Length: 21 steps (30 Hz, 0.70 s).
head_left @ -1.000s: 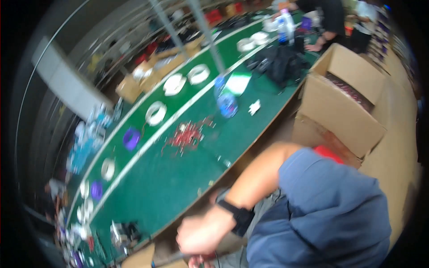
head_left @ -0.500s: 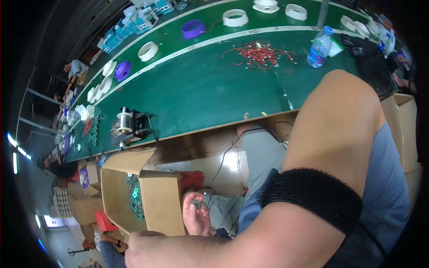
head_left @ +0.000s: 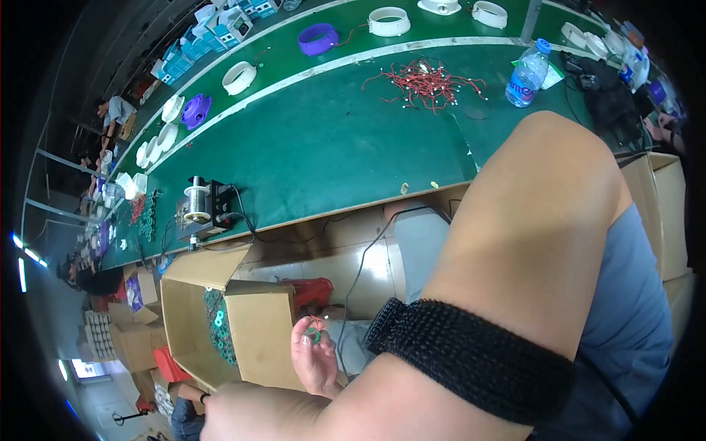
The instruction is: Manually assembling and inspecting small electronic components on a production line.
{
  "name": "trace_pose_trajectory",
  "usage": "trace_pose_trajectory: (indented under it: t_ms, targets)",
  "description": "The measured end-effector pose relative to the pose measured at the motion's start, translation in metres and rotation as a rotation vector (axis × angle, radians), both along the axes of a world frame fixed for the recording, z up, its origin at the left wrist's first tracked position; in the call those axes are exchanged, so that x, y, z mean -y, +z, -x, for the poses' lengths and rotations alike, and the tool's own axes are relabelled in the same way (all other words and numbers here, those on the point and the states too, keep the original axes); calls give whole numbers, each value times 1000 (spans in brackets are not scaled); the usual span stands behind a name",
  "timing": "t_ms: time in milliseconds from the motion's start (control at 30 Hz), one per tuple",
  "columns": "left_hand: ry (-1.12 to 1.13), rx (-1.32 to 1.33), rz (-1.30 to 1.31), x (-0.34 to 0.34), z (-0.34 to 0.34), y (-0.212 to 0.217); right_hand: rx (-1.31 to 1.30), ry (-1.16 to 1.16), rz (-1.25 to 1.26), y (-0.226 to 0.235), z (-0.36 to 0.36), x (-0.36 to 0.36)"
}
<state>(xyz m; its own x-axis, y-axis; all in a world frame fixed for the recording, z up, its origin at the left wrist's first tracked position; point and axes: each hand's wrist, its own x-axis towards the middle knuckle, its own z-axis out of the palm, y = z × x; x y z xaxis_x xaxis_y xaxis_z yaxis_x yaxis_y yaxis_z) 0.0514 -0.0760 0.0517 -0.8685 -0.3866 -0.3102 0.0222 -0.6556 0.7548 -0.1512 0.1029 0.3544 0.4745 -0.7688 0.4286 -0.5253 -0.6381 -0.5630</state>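
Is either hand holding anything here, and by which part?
One hand, palm up beside the open cardboard box, has a small green part at its fingertips; the grip point is too small to tell. Which hand it is cannot be told.
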Motion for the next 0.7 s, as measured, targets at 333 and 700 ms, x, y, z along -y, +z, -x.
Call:
trace_pose_trajectory:
  t_ms: [333, 700]
  targets:
    - [-28, -37, 33, -10, 5, 17, 297, -144, 355, -19, -11, -16]
    - [-60, -19, 16, -9, 0, -3, 8, -46, 225, -52, -8, -6]
